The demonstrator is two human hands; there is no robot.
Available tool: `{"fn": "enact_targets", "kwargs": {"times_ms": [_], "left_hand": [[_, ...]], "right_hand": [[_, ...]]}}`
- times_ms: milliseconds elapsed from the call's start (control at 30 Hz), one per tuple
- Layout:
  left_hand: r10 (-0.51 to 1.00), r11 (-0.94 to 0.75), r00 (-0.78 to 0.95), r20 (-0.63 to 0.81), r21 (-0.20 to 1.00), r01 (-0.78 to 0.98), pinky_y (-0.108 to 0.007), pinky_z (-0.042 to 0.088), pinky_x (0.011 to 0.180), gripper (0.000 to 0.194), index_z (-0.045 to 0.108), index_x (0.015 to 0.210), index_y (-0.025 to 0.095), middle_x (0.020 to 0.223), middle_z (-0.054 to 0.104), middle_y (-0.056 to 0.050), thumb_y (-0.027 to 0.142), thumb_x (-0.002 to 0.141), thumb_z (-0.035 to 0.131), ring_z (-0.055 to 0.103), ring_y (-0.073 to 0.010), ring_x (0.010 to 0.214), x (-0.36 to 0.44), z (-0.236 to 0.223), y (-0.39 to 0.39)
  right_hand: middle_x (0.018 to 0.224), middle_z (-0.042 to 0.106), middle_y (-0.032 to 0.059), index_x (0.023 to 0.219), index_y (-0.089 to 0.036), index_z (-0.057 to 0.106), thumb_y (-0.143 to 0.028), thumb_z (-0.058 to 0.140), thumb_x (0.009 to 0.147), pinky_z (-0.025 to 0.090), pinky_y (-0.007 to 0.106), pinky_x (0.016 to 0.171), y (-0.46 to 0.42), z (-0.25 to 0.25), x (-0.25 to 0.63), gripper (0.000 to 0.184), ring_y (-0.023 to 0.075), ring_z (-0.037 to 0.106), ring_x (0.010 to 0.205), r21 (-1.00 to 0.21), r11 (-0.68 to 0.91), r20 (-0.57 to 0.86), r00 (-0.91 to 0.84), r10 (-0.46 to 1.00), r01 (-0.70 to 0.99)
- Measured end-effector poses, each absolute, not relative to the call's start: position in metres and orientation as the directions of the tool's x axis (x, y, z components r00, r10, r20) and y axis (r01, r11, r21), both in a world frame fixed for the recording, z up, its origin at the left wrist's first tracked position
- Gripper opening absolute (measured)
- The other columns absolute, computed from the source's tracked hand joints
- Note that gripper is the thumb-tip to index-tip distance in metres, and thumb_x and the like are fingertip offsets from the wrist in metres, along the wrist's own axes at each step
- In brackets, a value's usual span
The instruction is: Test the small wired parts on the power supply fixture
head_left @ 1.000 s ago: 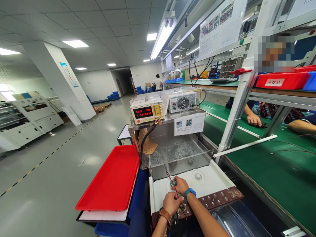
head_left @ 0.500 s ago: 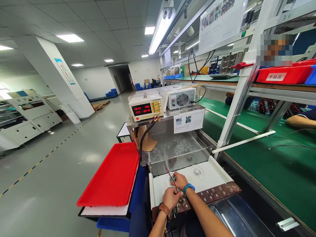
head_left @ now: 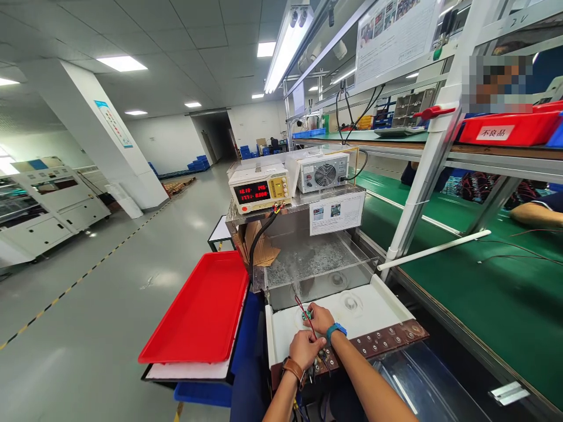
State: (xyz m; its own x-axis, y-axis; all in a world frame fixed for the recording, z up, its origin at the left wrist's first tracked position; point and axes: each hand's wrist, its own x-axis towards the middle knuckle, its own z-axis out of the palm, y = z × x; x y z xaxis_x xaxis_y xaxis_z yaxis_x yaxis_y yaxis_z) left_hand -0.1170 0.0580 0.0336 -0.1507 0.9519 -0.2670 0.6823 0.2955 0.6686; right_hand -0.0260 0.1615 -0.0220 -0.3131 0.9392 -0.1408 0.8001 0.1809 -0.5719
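Note:
My right hand (head_left: 321, 319), with a blue watch at the wrist, pinches a small green circuit board (head_left: 307, 315) with a red wire (head_left: 301, 306) on the white fixture tray (head_left: 373, 309). Just below it, my left hand (head_left: 305, 348), with a brown strap at the wrist, is curled closed at the left end of the brown terminal strip (head_left: 382, 342), on the thin wires there. Round white discs lie on the tray to the right of my hands.
A red tray (head_left: 200, 310) lies to the left. Behind the fixture stand a clear box (head_left: 316, 266), a power supply with red digits (head_left: 259, 191) and a fan unit (head_left: 324, 173). A green bench (head_left: 461, 275) runs right, with a co-worker's arm (head_left: 534, 215).
The view has shifted slightly and the supply's digits changed. The co-worker's hand on the green bench has withdrawn. My hands stay at the board and wires.

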Motion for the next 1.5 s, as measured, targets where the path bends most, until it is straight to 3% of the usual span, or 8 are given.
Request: {"fn": "enact_targets", "kwargs": {"times_ms": [900,1500], "left_hand": [[0.962,0.257,-0.116,-0.247,0.68,0.687,-0.024,0.027,0.056,0.038,0.059,0.059,0.018,0.06,0.06,0.0,0.047,0.081,0.049,0.05,-0.0127,0.06,-0.119,0.028,0.06],[0.959,0.255,-0.097,-0.265,0.668,0.699,-0.023,0.026,0.056,0.033,0.057,0.059,0.018,0.059,0.059,0.002,0.045,0.078,0.054,0.049,-0.0122,0.059,-0.117,0.03,0.06]], "right_hand": [[0.085,0.069,0.0001,0.103,-0.023,0.059,-0.036,0.071,0.071,0.033,0.024,0.066,0.166,-0.026,-0.024,0.037,0.0179,0.063,0.083,-0.523,0.183,-0.172,-0.313,0.934,0.832],[0.085,0.069,-0.0001,0.1,-0.022,0.059,-0.038,0.074,0.068,0.032,0.023,0.065,0.162,-0.017,-0.023,0.038,0.0176,0.062,0.082,-0.547,0.162,-0.186,-0.308,0.933,0.821]]}}
